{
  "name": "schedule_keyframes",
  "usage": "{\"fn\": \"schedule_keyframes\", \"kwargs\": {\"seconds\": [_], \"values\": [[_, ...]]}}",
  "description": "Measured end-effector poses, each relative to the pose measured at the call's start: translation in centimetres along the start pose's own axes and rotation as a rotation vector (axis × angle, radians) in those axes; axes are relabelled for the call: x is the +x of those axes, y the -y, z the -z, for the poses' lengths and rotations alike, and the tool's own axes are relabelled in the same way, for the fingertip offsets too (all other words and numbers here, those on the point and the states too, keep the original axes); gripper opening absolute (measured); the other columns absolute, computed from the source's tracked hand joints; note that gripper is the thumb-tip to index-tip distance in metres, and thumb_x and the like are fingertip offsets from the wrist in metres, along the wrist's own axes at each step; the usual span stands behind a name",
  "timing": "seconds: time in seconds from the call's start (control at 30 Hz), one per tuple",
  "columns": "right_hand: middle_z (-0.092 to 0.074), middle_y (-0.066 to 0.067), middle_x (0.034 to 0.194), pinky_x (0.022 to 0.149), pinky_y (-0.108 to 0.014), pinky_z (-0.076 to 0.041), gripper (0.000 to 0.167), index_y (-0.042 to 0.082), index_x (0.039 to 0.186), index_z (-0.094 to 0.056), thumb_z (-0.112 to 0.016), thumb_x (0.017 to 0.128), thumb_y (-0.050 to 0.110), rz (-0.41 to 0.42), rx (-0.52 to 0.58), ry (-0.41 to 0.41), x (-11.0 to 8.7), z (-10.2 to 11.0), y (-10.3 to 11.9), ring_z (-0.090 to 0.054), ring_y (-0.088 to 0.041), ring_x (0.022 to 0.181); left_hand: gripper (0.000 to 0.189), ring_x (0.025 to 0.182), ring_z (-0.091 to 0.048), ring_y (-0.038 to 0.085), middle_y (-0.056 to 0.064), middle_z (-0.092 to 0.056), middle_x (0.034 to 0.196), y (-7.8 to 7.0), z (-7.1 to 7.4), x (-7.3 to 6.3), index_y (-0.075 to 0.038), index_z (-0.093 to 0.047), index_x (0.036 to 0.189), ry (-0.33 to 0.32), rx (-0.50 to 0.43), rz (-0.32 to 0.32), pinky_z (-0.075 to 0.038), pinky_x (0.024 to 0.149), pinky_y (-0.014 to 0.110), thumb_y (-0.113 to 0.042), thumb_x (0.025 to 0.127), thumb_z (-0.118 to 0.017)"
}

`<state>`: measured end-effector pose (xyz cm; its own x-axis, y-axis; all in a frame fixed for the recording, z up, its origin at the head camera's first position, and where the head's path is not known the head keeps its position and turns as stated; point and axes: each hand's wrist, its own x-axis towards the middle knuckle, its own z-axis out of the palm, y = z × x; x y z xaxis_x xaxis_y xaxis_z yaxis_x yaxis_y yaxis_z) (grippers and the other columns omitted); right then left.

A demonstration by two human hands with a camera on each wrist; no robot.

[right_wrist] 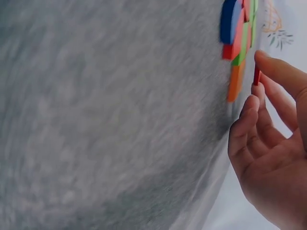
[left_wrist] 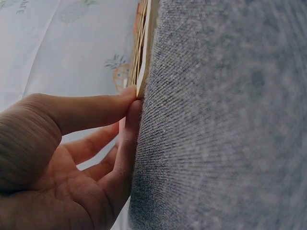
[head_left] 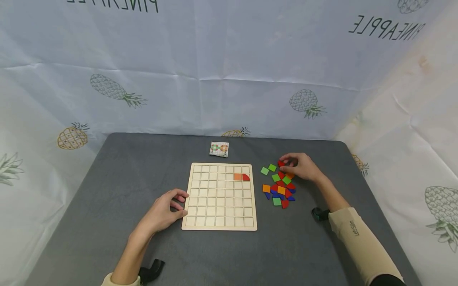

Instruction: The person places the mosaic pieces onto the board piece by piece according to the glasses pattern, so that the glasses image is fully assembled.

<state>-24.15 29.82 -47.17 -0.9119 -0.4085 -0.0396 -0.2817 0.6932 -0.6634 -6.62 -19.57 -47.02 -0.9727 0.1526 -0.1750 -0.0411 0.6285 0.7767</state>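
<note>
At the left edge of a pale wooden grid board (head_left: 221, 196), my left hand (head_left: 165, 208) rests its thumb and fingertips against the wood. The left wrist view has the thumb (left_wrist: 103, 112) right at the board's rim (left_wrist: 145, 72), fingers loosely bent beside it. On the grid, an orange square tile (head_left: 237, 177) and a red rounded tile (head_left: 246, 177) lie side by side near the upper right. My right hand (head_left: 303, 167) pinches a red tile (right_wrist: 256, 75) between thumb and fingertips, above the far end of the loose tiles; its full shape is hidden.
Right of the board lies a loose cluster of green (head_left: 277, 201), orange (head_left: 266, 188), red (head_left: 284, 204) and blue tiles (head_left: 267, 196), some overlapping. Behind the board is a small stack of pattern cards (head_left: 219, 149). The grey table (head_left: 143, 159) meets a pineapple-print cloth (head_left: 214, 103).
</note>
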Motion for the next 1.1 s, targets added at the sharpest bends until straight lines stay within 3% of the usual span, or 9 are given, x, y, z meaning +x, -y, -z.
{"fn": "schedule_keyframes", "kwargs": {"seconds": [0.13,0.3,0.7,0.9,1.1], "values": [[-0.077,-0.013,0.099,0.054,-0.025,-0.045,0.036,0.004,0.129,-0.076,-0.084,0.097,0.019,0.024,0.018,-0.017,0.1,-0.4,1.1,-0.060,-0.014,0.077,0.044,0.094,-0.070,0.016,0.011,-0.068,0.116,0.0,0.0,0.0,-0.004,-0.068,0.131,-0.003,-0.001,0.001,-0.060,0.080,0.029,0.000,0.090,-0.084],[-0.078,-0.012,0.106,0.053,-0.026,-0.047,0.036,0.007,0.130,-0.077,-0.083,0.097,0.021,0.049,0.034,-0.012,0.5,-1.0,2.7,-0.062,-0.015,0.080,0.044,0.094,-0.070,0.015,0.011,-0.068,0.116,-0.1,0.0,-0.1,-0.005,-0.068,0.131,-0.004,-0.001,0.003,-0.060,0.081,0.029,-0.001,0.090,-0.084],[-0.076,-0.012,0.124,0.059,-0.025,-0.047,0.038,0.008,0.134,-0.075,-0.082,0.098,0.020,0.140,0.057,0.001,1.2,-2.8,6.2,-0.063,-0.016,0.091,0.045,0.093,-0.071,0.016,0.012,-0.068,0.116,-0.3,0.0,-0.3,-0.004,-0.068,0.130,0.001,-0.018,0.000,-0.060,0.080,0.031,-0.001,0.089,-0.086],[-0.077,-0.010,0.123,0.070,-0.027,-0.053,0.037,0.009,0.133,-0.076,-0.082,0.099,0.022,0.153,0.055,0.014,1.7,-3.6,7.8,-0.065,-0.020,0.093,0.044,0.094,-0.071,0.016,0.012,-0.068,0.116,-0.2,0.0,-0.2,-0.005,-0.068,0.130,-0.008,-0.008,0.007,-0.060,0.080,0.030,0.000,0.090,-0.084],[-0.077,-0.009,0.117,0.066,-0.028,-0.051,0.037,0.008,0.132,-0.077,-0.082,0.098,0.023,0.169,0.061,0.012,2.2,-4.5,8.8,-0.065,-0.021,0.093,0.044,0.094,-0.070,0.016,0.011,-0.068,0.116,-0.2,0.1,0.0,-0.005,-0.068,0.131,-0.006,-0.005,0.017,-0.060,0.080,0.030,0.000,0.090,-0.084]]}}
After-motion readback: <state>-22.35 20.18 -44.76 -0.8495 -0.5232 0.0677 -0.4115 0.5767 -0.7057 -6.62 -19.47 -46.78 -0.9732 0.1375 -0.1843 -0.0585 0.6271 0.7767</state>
